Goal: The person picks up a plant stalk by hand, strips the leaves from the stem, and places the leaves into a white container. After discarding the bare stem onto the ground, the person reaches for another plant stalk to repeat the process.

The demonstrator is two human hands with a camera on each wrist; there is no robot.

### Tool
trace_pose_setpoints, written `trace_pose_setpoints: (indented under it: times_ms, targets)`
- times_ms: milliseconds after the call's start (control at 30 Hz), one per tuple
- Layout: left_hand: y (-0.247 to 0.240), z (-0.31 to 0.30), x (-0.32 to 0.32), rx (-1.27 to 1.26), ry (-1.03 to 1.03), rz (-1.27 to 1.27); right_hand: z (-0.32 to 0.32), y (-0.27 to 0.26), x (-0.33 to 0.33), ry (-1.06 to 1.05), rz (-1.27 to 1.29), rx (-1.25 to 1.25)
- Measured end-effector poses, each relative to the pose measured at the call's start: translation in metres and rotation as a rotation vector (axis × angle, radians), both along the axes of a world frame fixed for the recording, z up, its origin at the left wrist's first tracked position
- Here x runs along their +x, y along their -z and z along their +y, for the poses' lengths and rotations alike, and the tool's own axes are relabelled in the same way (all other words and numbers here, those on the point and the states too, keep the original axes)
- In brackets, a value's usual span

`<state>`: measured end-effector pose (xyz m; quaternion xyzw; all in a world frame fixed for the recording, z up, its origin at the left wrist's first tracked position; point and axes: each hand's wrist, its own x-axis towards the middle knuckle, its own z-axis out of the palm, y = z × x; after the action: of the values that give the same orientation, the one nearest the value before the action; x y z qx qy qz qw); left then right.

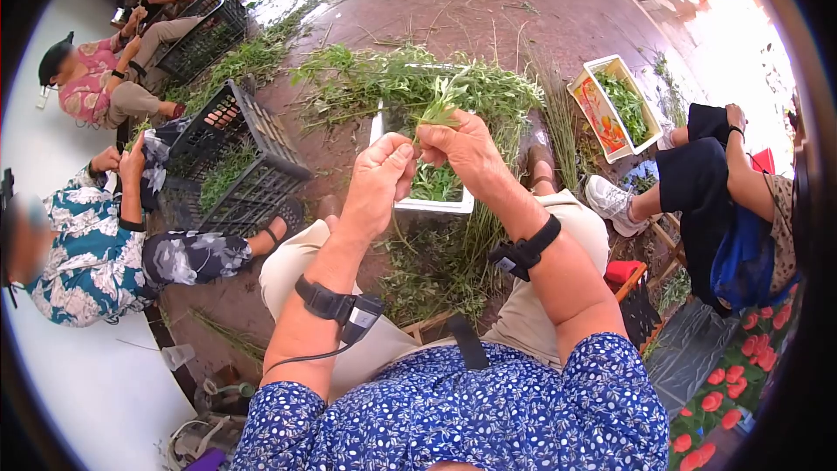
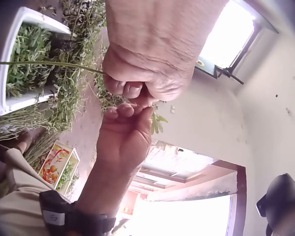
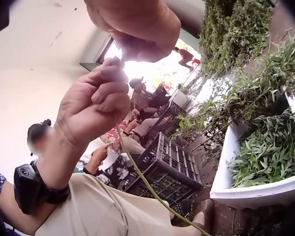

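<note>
My left hand (image 1: pixel 379 181) and right hand (image 1: pixel 466 146) meet above a white box (image 1: pixel 446 207) holding green leaves (image 1: pixel 436 181). Between the right thumb and fingers a leafy sprig (image 1: pixel 443 105) is pinched, its leaves pointing up and away. The left hand (image 3: pixel 96 101) curls its fingers round a long thin stem (image 3: pixel 152 189), which trails down in the right wrist view. In the left wrist view the same stem (image 2: pixel 49 64) runs sideways out of the left fist (image 2: pixel 147 54), and a few leaves (image 2: pixel 158 123) show beside the right fingertips (image 2: pixel 125 111).
Leafy plants (image 1: pixel 349 74) lie around the white box, and bare stems (image 1: pixel 561 126) to its right. Black crates (image 1: pixel 281 161) stand at the left beside seated people. A printed box (image 1: pixel 602 122) of greens is at the right, near another seated person's shoe (image 1: pixel 613 202).
</note>
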<state>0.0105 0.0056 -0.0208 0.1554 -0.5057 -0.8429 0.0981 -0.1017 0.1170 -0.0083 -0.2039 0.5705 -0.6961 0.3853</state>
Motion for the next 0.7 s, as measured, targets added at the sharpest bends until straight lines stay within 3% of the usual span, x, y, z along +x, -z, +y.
trace_pose_setpoints:
  times_ms: [100,167,267,300,367,400,467,533,600,633,700]
  targets:
    - [-0.005,0.001,-0.002,0.068,0.014,-0.03,0.0,0.004,-0.002,0.105,0.01,0.009]
    - [-0.005,-0.004,0.002,0.087,-0.014,-0.052,0.002,0.002,-0.014,0.293,-0.065,0.046]
    - [-0.005,-0.012,0.01,0.099,-0.068,-0.085,0.017,-0.003,-0.046,0.442,0.09,-0.127]
    - [-0.005,-0.014,0.011,0.091,-0.097,-0.096,0.017,-0.002,-0.048,0.437,0.092,-0.13]
    - [-0.004,-0.016,0.012,0.077,-0.105,-0.096,0.016,0.008,-0.046,0.321,0.31,0.184]
    - [-0.003,-0.017,0.011,0.066,-0.107,-0.09,0.016,0.019,-0.045,0.323,0.307,0.184]
    - [-0.004,-0.017,0.012,0.063,-0.103,-0.098,0.016,0.041,-0.044,0.205,1.248,0.486]
    - [-0.005,-0.018,0.012,0.06,-0.104,-0.103,0.015,0.03,-0.037,0.153,1.191,0.55]
    - [-0.006,-0.017,0.012,0.071,-0.093,-0.099,0.011,0.018,-0.034,0.063,0.782,0.453]
    - [-0.006,-0.017,0.013,0.072,-0.096,-0.1,0.007,0.016,-0.032,-0.008,0.416,0.337]
    - [-0.007,-0.014,0.011,0.056,-0.077,-0.109,0.002,0.002,-0.017,-0.067,0.261,0.264]
